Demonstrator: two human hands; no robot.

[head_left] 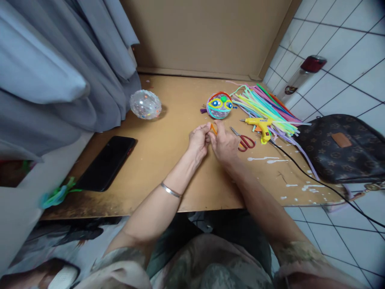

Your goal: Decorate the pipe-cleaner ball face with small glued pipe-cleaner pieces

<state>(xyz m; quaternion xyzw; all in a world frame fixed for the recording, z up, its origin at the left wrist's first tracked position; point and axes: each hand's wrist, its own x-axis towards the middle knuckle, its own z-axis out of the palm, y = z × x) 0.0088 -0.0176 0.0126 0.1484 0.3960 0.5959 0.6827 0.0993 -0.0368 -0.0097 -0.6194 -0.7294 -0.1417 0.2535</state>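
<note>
Both my hands meet over the middle of the table, closed round a short orange pipe cleaner (213, 128). My left hand (199, 138) pinches its left side, and my right hand (224, 144) grips it from the right; its ends are hidden by the fingers. Just beyond them sits a clear ball (220, 114) decorated with coloured pipe cleaners and two blue-and-white eyes. Red-handled scissors (245, 141) lie right beside my right hand. Further right rests a yellow hot glue gun (261, 123), its nozzle pointing left.
Many coloured pipe cleaners (255, 100) are heaped at the back right, near a brown handbag (351, 148) and a red-capped bottle (302, 76). A clear ball with speckles (146, 104) stands at the left by a grey curtain (99, 60). A black phone (106, 163) lies front left. The glue gun's cord (313, 174) runs right.
</note>
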